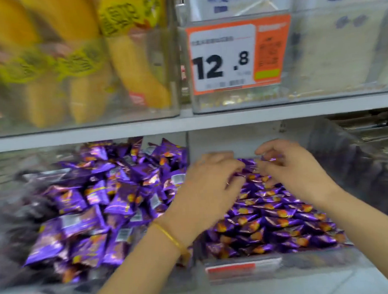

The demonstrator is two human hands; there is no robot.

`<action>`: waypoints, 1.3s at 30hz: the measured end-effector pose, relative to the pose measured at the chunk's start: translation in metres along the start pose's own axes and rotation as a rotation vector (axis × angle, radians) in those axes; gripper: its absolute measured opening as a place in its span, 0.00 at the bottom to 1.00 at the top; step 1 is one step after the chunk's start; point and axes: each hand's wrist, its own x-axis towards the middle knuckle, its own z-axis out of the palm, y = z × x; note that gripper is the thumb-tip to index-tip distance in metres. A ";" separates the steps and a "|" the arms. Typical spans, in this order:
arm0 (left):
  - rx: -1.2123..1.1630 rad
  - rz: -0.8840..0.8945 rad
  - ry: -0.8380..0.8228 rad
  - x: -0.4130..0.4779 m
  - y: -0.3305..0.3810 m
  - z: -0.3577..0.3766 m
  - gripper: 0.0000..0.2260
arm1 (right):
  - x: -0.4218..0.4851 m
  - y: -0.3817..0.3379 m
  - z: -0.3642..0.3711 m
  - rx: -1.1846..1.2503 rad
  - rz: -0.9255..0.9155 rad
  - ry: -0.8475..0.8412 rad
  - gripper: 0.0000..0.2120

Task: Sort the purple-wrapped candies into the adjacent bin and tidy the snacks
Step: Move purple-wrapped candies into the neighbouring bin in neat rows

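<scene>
The purple-wrapped candies [280,218] lie in the right bin [244,267] at lower centre-right of the frame, packed in close rows. Most lie flat with their long axes running roughly across the frame, pointed ends to left and right and orange print upward. Those toward the back sit looser and more skewed.

My right hand [288,171] is over the back of that bin with its fingers curled. Thumb and fingertips seem to pinch a single candy [270,159], though the blur makes this a judgement. My left hand [212,179], with a gold bracelet [168,236] at the wrist, reaches in just beside it, fingers bent down onto the pile. I cannot tell whether it grips anything or only presses.

I judge I am in the sorting and straightening step, working the back rows. The next move calls for laying the pinched piece flat, its length matching its neighbours, then evening out the loose ones.

To the left, across a clear divider, the left bin [61,286] holds larger purple packets [97,208] heaped with no common direction.

Above runs the shelf edge [209,119]. Higher up are a price tag [224,57] reading 12.8 at upper centre, yellow packs [137,66] at upper left and pale packs [336,49] at upper right.
</scene>
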 end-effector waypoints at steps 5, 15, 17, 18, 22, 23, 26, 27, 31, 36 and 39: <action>0.034 -0.258 0.327 -0.036 -0.074 -0.043 0.16 | -0.019 -0.044 0.051 0.281 -0.012 -0.076 0.13; 0.323 -0.349 -0.487 0.006 -0.124 -0.038 0.46 | -0.005 -0.040 0.081 0.378 0.121 0.055 0.08; 0.295 -0.360 -0.509 0.009 -0.129 -0.037 0.45 | 0.000 -0.037 0.087 0.359 0.122 0.047 0.08; 0.291 -0.353 -0.495 0.009 -0.130 -0.037 0.43 | 0.001 -0.036 0.089 0.352 0.123 0.041 0.08; 0.323 -0.297 -0.361 0.000 -0.127 -0.034 0.31 | 0.004 -0.036 0.095 0.356 0.117 0.022 0.09; 0.343 -0.284 -0.317 -0.003 -0.126 -0.033 0.27 | 0.003 -0.038 0.097 0.361 0.116 0.021 0.09; 0.351 -0.248 -0.168 -0.013 -0.123 -0.029 0.17 | 0.002 -0.041 0.100 0.368 0.115 0.020 0.09; 0.339 -0.230 -0.127 -0.015 -0.124 -0.028 0.15 | 0.001 -0.043 0.100 0.368 0.114 0.021 0.09; 0.243 -0.174 0.005 -0.022 -0.123 -0.032 0.11 | 0.000 -0.046 0.102 0.367 0.114 0.015 0.09; -0.016 -0.228 0.223 -0.045 -0.099 -0.052 0.05 | -0.002 -0.055 0.101 0.389 0.059 0.015 0.08; -0.093 -0.252 0.186 -0.062 -0.090 -0.057 0.06 | -0.004 -0.064 0.100 0.272 -0.074 -0.082 0.13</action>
